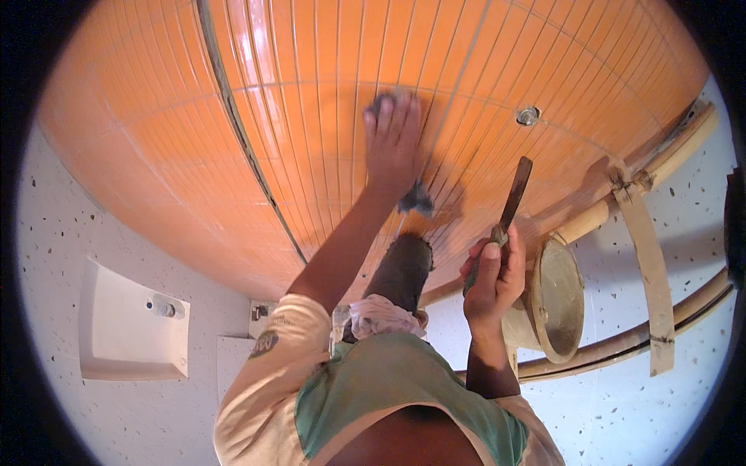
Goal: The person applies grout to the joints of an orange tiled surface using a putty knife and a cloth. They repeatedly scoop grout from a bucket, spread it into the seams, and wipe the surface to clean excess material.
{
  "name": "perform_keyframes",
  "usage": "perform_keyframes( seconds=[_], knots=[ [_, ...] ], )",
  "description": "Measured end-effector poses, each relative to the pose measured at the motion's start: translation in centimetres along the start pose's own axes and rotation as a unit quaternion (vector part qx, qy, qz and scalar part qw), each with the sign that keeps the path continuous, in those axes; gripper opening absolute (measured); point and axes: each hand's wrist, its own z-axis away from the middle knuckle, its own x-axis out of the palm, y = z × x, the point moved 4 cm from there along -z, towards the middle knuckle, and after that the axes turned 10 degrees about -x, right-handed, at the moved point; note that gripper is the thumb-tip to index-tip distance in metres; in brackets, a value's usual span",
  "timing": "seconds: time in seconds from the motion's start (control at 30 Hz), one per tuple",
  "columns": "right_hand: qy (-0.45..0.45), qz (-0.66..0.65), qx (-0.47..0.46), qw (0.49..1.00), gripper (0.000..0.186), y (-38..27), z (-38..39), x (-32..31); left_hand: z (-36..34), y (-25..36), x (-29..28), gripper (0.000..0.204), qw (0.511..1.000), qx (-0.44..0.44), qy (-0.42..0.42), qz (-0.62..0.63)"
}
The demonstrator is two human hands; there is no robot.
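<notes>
My left hand presses against the orange grooved tile wall, fingers bent over a dark grey rag-like wad that is mostly hidden under them. Below that wrist is another ragged dark grey shape; I cannot make out what it is. Out to the right, my right hand grips a knife-like scraper by its handle. Its narrow, brown-stained blade points up and is apart from the wall.
A round, dirty-rimmed bucket stands beside bamboo poles at right, near a tan strap. The wall has a metal pipe outlet and a dark vertical gap. A white basin-like fixture is at left.
</notes>
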Motion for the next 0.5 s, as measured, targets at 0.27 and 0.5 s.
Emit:
perform_keyframes(
  seconds=[0.27,0.5],
  knots=[
    [-0.005,0.006,-0.027,1.000,0.041,1.6,1.1,-0.9,-0.7,-1.0,-1.0,0.049,0.897,-0.078,-0.152,-0.408],
    [0.035,0.015,0.015,0.999,0.040,1.9,1.5,-2.3,-12.5,4.9,-2.0,0.056,0.989,0.064,0.101,-0.084]
  ],
)
